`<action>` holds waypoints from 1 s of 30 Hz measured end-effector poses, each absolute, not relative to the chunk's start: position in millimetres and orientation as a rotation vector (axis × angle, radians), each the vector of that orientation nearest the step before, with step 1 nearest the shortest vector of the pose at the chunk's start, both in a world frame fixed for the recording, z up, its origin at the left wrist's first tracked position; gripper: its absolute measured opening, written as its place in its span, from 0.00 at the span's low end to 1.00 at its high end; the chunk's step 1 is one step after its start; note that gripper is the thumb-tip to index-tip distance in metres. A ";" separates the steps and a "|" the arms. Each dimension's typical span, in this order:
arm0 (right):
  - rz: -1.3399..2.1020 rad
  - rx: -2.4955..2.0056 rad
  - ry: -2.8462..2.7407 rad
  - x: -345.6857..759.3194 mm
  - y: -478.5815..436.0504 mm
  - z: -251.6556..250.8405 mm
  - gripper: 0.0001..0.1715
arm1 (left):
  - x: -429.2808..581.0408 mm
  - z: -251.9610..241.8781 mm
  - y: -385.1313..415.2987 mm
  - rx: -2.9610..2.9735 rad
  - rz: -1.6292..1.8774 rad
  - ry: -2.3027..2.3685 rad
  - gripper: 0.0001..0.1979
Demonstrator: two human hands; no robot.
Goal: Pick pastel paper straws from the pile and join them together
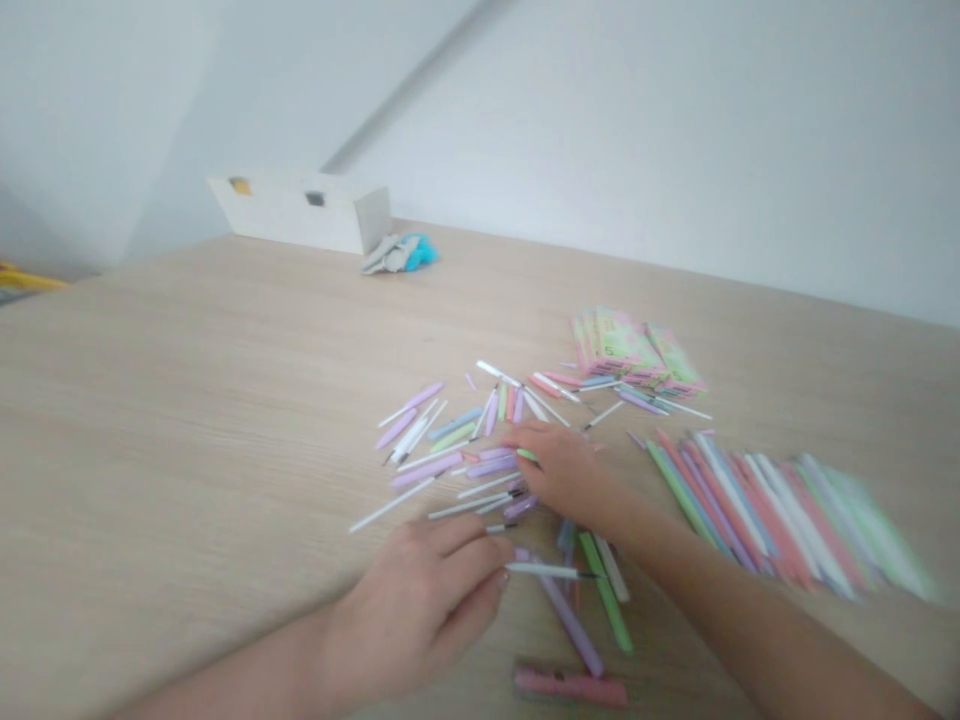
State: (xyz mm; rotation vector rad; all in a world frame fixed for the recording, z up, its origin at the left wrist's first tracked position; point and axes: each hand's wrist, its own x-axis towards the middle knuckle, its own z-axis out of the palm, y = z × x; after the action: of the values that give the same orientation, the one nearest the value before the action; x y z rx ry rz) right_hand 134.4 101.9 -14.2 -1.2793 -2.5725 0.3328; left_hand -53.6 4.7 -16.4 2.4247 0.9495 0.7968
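Observation:
My left hand [431, 590] is closed, thumb and fingers pinched together, in front of the loose pile. From its fingertips a thin white stick with a dark tip [544, 570] points right, like a pen refill. Deeper in the pile, my right hand [559, 470] has curled fingers with a small green piece [527, 455] at them; its full shape is hidden. Around both hands lie purple tubes [427, 468], white dark-tipped sticks [472, 507] and other pastel tubes. Below the right wrist are a green tube [606, 595] and a long purple tube [570, 620]. The picture is blurred.
A row of pastel tubes [757, 510] lies at the right, beside my right forearm. Behind the pile are pink-and-green packets [619, 345]. A pink tube [570, 687] sits near the front edge. Further back stand a white box [292, 215] and crumpled grey-and-blue material [401, 254].

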 end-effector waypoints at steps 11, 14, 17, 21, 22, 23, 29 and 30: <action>-0.053 -1.944 -2.220 224.3 174.3 -5.2 0.16 | -53.4 -19.7 6.1 2.394 0.753 0.962 0.10; -0.013 -1.966 -2.263 236.1 186.7 -11.5 0.15 | -54.4 -19.9 7.0 2.375 0.768 0.961 0.12; 0.011 -1.973 -2.299 235.4 189.1 -17.3 0.16 | -55.3 -19.4 8.0 2.356 0.771 0.963 0.12; 0.038 -1.972 -2.344 231.9 191.1 -21.3 0.16 | -55.5 -19.4 8.7 2.358 0.747 0.960 0.11; 0.043 -1.977 -2.351 231.5 191.5 -21.7 0.15 | -55.5 -19.5 8.7 2.361 0.735 0.972 0.10; 0.046 -1.985 -2.354 231.2 191.7 -22.1 0.15 | -55.7 -19.6 8.7 2.366 0.731 0.976 0.10; 0.113 -1.963 -2.411 227.5 185.6 -19.9 0.13 | -56.7 -20.1 9.2 2.364 0.726 0.982 0.09; 0.143 -1.950 -2.425 226.4 184.3 -19.2 0.12 | -56.7 -20.4 9.2 2.362 0.726 0.986 0.09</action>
State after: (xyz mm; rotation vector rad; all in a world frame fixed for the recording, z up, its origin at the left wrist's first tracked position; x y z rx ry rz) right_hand 226.4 184.3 -19.2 -1.9500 -2.4252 0.1429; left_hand -56.7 9.2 -20.4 2.3619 0.9863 0.7262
